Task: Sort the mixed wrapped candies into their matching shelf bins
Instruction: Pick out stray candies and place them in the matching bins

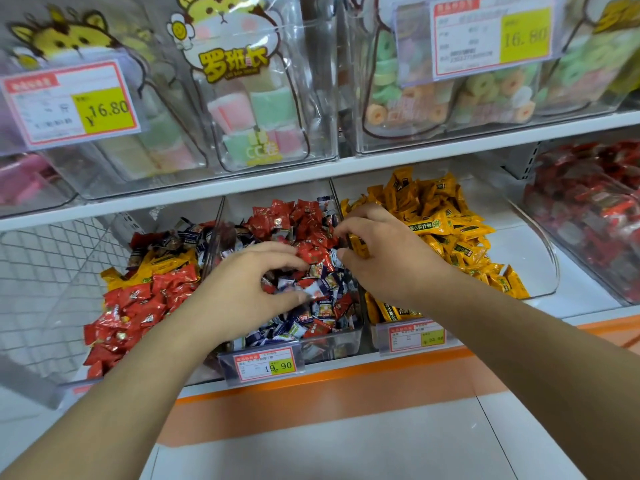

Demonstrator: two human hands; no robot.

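both hands work over the middle bin (353, 336) at the 6 o'clock edge of the lower shelf, where red and blue-white candies (311, 237) lie mixed. the left hand (242, 289) has curled fingers pinching a small white-and-red candy (316, 289) at its 3 o'clock side. the right hand (384, 258), at 3 o'clock of the left, grips a yellow candy (356, 244) in bent fingers, beside the yellow candy bin (540, 268).
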